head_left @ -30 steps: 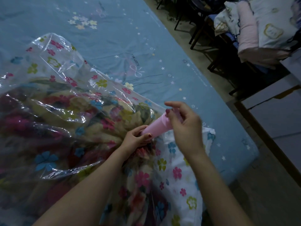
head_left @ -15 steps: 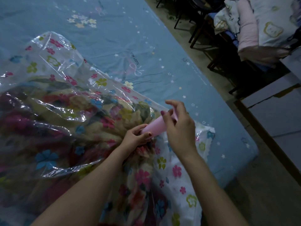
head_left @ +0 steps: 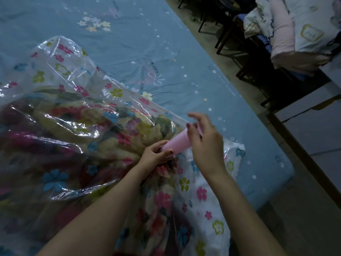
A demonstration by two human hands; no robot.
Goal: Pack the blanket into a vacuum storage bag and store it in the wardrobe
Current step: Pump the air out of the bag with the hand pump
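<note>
Blanket [head_left: 77, 130] floral, red/cream/green, bunched inside bag [head_left: 60, 71], left of both hands, on bed [head_left: 166, 52]. Bag clear plastic with small flower print, crinkled, glossy; white flowered end lies under hands toward bed's near corner. Pump [head_left: 177, 144] pink cylinder, tilted, base down on bag. Left hand [head_left: 156, 156] grip: fingers curled round pump's lower end. Right hand [head_left: 204, 143] at pump's top, thumb on it, fingers blurred; grip cannot tell. Bedding pile [head_left: 295, 30] well apart, far right.

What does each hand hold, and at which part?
Both hold the pink pump: the left hand grips its lower end at the vacuum bag, the right hand its upper end.
</note>
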